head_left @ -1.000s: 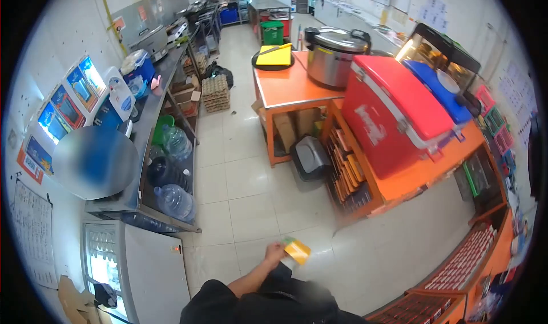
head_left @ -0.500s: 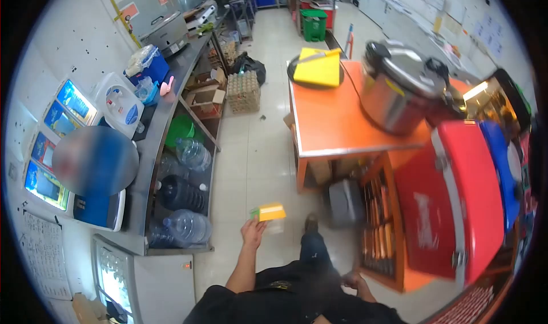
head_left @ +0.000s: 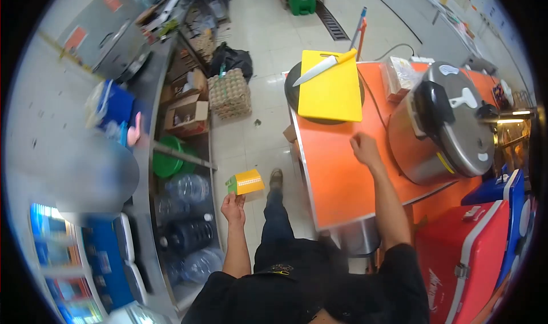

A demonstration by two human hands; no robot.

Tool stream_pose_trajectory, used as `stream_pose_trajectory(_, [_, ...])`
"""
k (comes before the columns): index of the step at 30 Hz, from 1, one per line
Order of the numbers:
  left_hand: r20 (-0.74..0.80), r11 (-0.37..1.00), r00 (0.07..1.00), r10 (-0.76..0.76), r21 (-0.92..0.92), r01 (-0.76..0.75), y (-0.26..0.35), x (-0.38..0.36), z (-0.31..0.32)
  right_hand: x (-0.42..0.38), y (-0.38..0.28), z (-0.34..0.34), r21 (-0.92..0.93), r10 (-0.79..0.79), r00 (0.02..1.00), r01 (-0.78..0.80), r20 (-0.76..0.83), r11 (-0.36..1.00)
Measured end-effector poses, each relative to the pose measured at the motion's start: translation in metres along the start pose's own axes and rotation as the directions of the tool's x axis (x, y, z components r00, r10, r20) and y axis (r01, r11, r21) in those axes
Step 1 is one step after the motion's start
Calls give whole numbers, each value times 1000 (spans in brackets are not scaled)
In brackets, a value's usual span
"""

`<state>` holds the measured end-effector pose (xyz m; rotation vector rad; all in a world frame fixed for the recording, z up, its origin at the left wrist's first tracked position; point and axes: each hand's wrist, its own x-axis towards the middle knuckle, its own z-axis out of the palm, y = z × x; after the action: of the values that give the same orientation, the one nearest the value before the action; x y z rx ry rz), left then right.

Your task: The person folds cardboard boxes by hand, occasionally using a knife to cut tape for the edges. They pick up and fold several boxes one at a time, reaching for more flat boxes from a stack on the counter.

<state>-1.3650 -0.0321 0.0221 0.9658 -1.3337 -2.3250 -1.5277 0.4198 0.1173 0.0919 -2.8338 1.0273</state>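
My left hand (head_left: 233,206) holds a yellow and green packet (head_left: 245,182) by its lower left edge, above the tiled floor. Over the orange table (head_left: 334,170) is my right hand (head_left: 364,149), its fingers curled and nothing visible in them. Just beyond it lies a yellow cutting board (head_left: 331,98) on a dark round plate (head_left: 293,90). A knife (head_left: 317,70) with a yellow handle rests across the board's far end. To the right of my right hand stands a large steel cooker (head_left: 411,144) with a black handle.
Red (head_left: 465,255) and blue (head_left: 508,195) coolers stand at the lower right. On the left, a steel counter (head_left: 149,95) runs over shelves with water bottles (head_left: 191,235) and a green basin (head_left: 168,155). Egg trays (head_left: 230,94) and a black bag (head_left: 233,61) sit on the floor.
The view has moved closer to the orange table. My right hand has risen from beside my body to over the table. My left hand still holds the packet.
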Motion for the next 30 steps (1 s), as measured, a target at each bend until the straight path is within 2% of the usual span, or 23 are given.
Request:
stream_pose_trajectory(1, [-24, 1000, 1000, -8, 12, 8, -4, 37, 7, 37, 2, 12, -94, -55, 998, 52, -25, 994])
stream_pose_trajectory(4, [4, 984, 997, -73, 166, 71, 13, 123, 69, 155, 12, 41, -295, 40, 996, -61, -77, 953])
stream_pose_trajectory(5, [101, 969, 991, -85, 240, 59, 24, 147, 85, 184, 22, 55, -388, 54, 996, -79, -75, 918])
stream_pose_trajectory(6, [85, 958, 988, -131, 269, 104, 38, 161, 96, 217, 21, 57, -452, 96, 993, -115, -65, 884])
stream_pose_trajectory(8, [231, 948, 964, -133, 313, 56, 61, 198, 138, 274, 7, 49, -623, 51, 994, -99, -94, 776])
stream_pose_trajectory(9, [240, 932, 957, -163, 357, 69, 70, 212, 149, 294, 2, 51, -721, 59, 994, -104, -87, 685])
stream_pose_trajectory(10, [231, 923, 953, -194, 371, 98, 80, 223, 160, 309, 12, 53, -729, 86, 994, -110, -70, 676])
stream_pose_trajectory(12, [352, 926, 912, -209, 371, 70, 94, 246, 180, 331, 34, 48, -833, -109, 994, 77, 21, 547])
stream_pose_trajectory(13, [345, 923, 910, -230, 375, 91, 101, 254, 191, 333, 41, 46, -838, -94, 995, 81, 35, 540])
stream_pose_trajectory(16, [366, 929, 885, -289, 332, 166, 110, 270, 216, 340, 44, 30, -801, -63, 969, 233, 238, 551])
stream_pose_trajectory(17, [377, 934, 872, -313, 291, 209, 112, 274, 223, 332, 40, 22, -811, 22, 953, 244, 301, 531])
stream_pose_trajectory(19, [395, 939, 858, -327, 239, 248, 117, 281, 240, 321, 38, 11, -775, 135, 914, 238, 383, 585])
stream_pose_trajectory(21, [420, 930, 832, -362, 224, 291, 124, 279, 257, 298, 47, 5, -677, 119, 903, 217, 413, 704])
stream_pose_trajectory(22, [405, 931, 840, -360, 214, 296, 129, 279, 264, 289, 40, 0, -588, 202, 873, 113, 443, 801])
stream_pose_trajectory(23, [453, 918, 799, -395, 237, 320, 135, 281, 273, 279, 29, -4, -489, 276, 828, -2, 488, 872])
stream_pose_trajectory(24, [497, 904, 756, -427, 257, 341, 139, 282, 279, 266, 13, -11, -395, 289, 821, -85, 493, 915])
stream_pose_trajectory(25, [478, 905, 769, -424, 250, 344, 141, 283, 283, 253, -5, -19, -296, 306, 812, -172, 497, 939])
stream_pose_trajectory(27, [587, 913, 701, -405, 218, 345, 144, 283, 293, 233, -29, -34, -221, 313, 833, -235, 456, 947])
stream_pose_trajectory(29, [589, 916, 703, -399, 218, 337, 144, 280, 302, 234, -101, -65, -274, 318, 855, -217, 410, 937])
stream_pose_trajectory(30, [603, 919, 694, -392, 220, 328, 145, 277, 307, 233, -134, -79, -293, 235, 909, -133, 345, 947])
